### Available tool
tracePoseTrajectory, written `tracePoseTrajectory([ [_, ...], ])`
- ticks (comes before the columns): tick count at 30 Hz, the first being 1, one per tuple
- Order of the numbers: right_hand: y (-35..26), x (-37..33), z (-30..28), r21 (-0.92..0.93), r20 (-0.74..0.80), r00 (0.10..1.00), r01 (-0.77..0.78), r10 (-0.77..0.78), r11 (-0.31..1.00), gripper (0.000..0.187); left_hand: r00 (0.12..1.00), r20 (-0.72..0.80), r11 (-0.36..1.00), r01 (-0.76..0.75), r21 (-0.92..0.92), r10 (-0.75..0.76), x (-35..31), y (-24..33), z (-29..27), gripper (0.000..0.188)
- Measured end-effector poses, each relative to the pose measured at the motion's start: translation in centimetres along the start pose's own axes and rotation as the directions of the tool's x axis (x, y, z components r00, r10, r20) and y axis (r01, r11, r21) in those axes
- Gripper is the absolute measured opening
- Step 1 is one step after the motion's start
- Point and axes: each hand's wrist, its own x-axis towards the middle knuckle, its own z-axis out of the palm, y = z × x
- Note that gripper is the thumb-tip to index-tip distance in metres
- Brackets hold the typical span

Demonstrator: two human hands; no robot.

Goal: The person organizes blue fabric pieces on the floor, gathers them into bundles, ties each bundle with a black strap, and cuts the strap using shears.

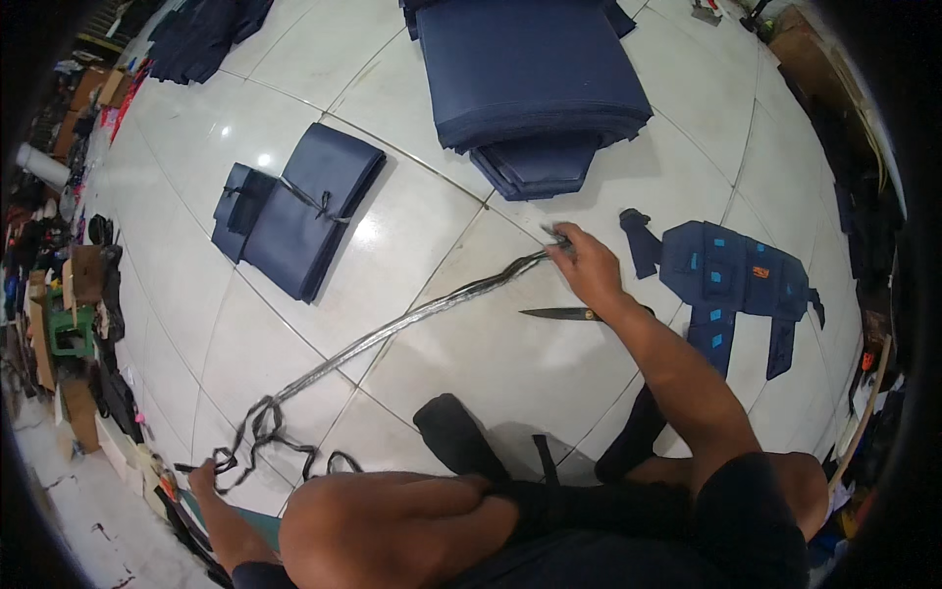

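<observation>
A long bundle of shiny black-grey strips (412, 316) stretches slantwise over the white tiles between my two hands. My right hand (586, 263) pinches its far end, with the fingers closed. At the lower left my left hand (203, 478) is closed on the other end, where the strips hang in loose, tangled loops (263, 420). Beneath my right wrist lies a knife (555, 314), its pointed dark blade turned left and its handle partly hidden by my forearm. Left of the strips rests a folded navy stack (319, 211), tied round with a dark strip.
A tall pile of navy sheets (535, 74) stands at the far middle. To the right lie flat navy pieces (731, 260) with small blue and orange marks. Dark cloth (206, 39) sits far left. Clutter and a green stool (71, 329) line the left edge.
</observation>
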Motion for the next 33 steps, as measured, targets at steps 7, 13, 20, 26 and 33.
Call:
tracePoseTrajectory([
  [7,-0.1,-7.4,-6.4,-0.507,0.482,0.85,0.47,-0.213,0.723,0.066,0.928,-0.347,0.98,-0.177,-0.089,0.136,-7.5,13.7,-10.2,0.058],
  [13,3.5,-10.2,-4.8,-0.458,0.501,0.865,0.301,-0.037,0.836,0.041,0.597,-0.345,0.343,-0.746,-0.571,0.724,-18.4,36.1,-20.8,0.051],
  [20,3.1,-1.5,-13.7,-0.088,0.006,0.997,0.077,-0.077,0.993,0.027,0.301,-0.207,0.07,-0.703,-0.708,0.931,-31.1,54.6,-29.2,0.103],
  [26,4.6,10.1,-23.1,0.696,-0.34,0.832,-0.091,0.438,0.712,0.056,0.296,-0.025,0.073,-0.317,-0.946,0.955,-31.5,65.1,-27.3,0.132],
  [33,8.1,17.1,-17.5,0.924,0.129,0.929,-0.24,0.347,0.297,0.107,0.085,-0.012,-0.011,-0.009,-1.0,0.996,-33.7,69.1,-25.2,0.128],
])
